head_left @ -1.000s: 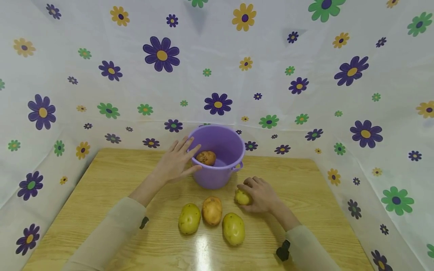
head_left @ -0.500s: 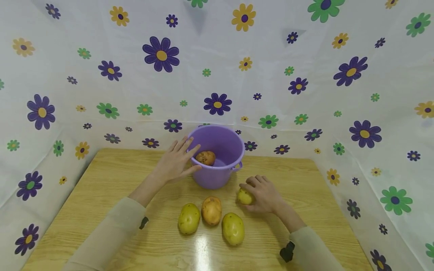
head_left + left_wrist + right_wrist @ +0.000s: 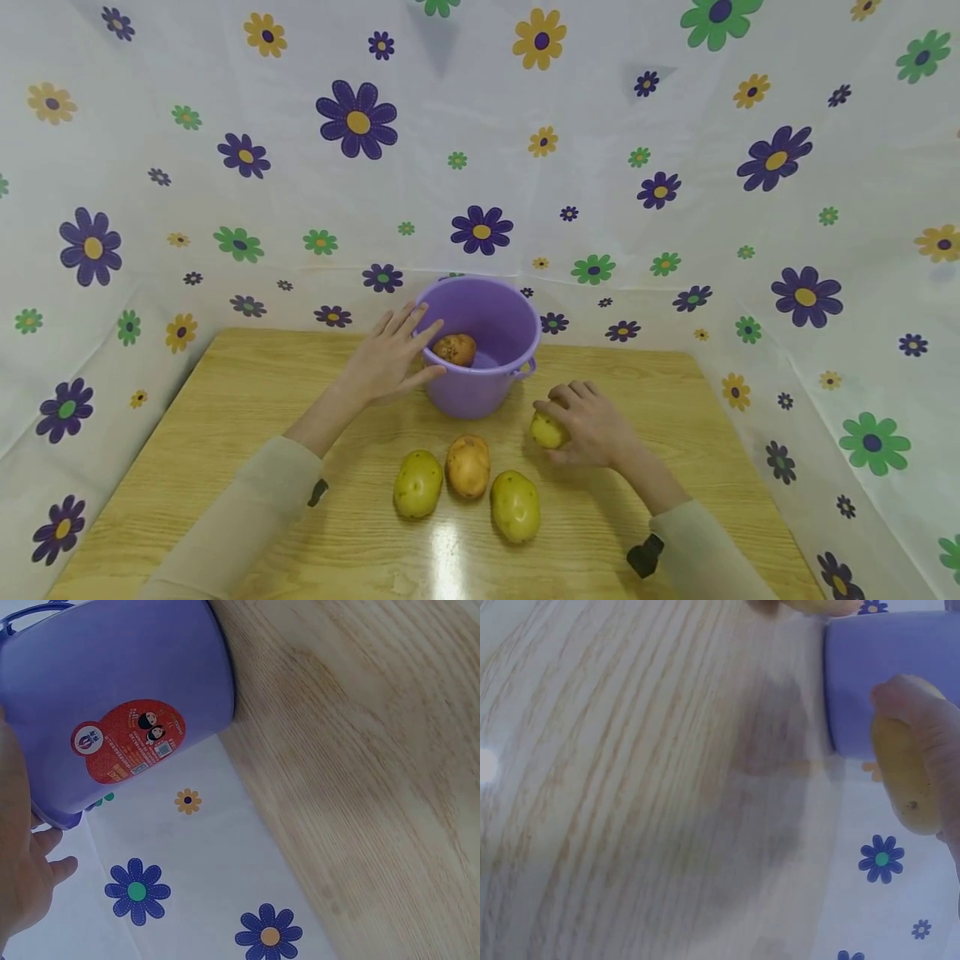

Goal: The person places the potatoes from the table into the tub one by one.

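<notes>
A purple bucket (image 3: pixel 480 392) stands at the back middle of the wooden table (image 3: pixel 225 400) with a brown potato (image 3: pixel 455 349) inside. My left hand (image 3: pixel 390 358) rests flat against the bucket's left wall (image 3: pixel 112 690), fingers straight. My right hand (image 3: pixel 588 421) grips a small yellow potato (image 3: pixel 547 431), lifted just off the table right of the bucket; the right wrist view shows this potato (image 3: pixel 904 780) in my fingers beside the bucket (image 3: pixel 892 682). Three more potatoes lie in a row in front: yellow (image 3: pixel 417 483), orange-brown (image 3: pixel 468 466), yellow (image 3: pixel 516 506).
A white cloth printed with flowers (image 3: pixel 480 167) walls in the table at the back and both sides. Bare wood stretches on the left and on the right (image 3: pixel 712 433) of the table. A red label (image 3: pixel 127 750) is stuck on the bucket's wall.
My right hand has taken the small yellow potato and raised it slightly, shifting up and to the right. The left hand and bucket have stayed still.
</notes>
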`<control>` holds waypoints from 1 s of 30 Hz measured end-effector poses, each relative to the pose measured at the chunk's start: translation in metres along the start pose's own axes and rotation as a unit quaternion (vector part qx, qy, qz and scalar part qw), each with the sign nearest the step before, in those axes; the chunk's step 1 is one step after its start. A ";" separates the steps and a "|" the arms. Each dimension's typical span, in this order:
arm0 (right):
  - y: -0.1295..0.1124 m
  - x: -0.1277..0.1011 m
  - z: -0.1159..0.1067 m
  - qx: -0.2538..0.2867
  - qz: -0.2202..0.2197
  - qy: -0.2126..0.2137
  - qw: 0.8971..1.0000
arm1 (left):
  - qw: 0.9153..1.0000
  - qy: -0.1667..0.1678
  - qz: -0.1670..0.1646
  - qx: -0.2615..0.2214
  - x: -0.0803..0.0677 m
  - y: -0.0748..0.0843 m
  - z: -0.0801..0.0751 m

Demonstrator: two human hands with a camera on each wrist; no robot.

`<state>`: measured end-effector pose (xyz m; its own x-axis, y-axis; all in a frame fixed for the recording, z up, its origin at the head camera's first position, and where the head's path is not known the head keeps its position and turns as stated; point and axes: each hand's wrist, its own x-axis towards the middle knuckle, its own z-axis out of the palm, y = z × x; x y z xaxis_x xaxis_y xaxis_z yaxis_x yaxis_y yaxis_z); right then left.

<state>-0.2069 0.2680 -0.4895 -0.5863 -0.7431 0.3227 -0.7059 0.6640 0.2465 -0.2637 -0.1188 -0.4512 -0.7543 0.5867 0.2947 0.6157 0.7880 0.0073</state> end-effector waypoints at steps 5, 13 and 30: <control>0.001 0.003 -0.011 0.004 -0.001 -0.001 1.000 | 1.000 -0.004 -0.002 -0.002 0.001 0.000 0.000; 0.000 0.007 -0.030 0.006 0.000 -0.011 1.000 | 1.000 -0.005 -0.005 -0.002 0.001 0.001 -0.002; 0.008 0.011 -0.054 -0.020 -0.018 0.010 1.000 | 1.000 0.002 -0.008 -0.005 0.000 0.001 -0.002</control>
<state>-0.1972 0.2698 -0.4350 -0.5527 -0.7649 0.3310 -0.7093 0.6402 0.2951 -0.2628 -0.1181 -0.4492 -0.7635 0.5725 0.2989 0.6051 0.7959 0.0210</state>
